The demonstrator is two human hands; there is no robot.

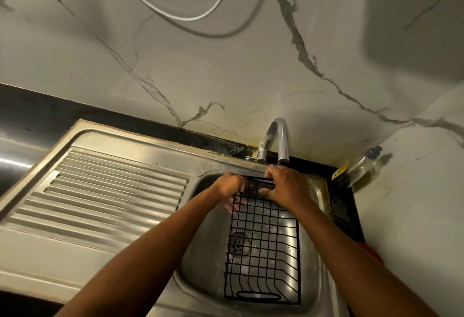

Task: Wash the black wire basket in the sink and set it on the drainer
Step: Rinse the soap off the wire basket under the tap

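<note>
The black wire basket stands tilted in the steel sink, its far end raised under the tap. My left hand grips the basket's far left corner, with fingers showing through the mesh. My right hand grips the far end's black handle bar, thumb beneath it. The ribbed drainer lies to the left of the bowl with nothing on it. I cannot see water running from the spout.
The sink drain shows through the mesh. A clear bottle leans in the back right corner on the black counter. Something red peeks out behind my right forearm. A white cable hangs on the marble wall.
</note>
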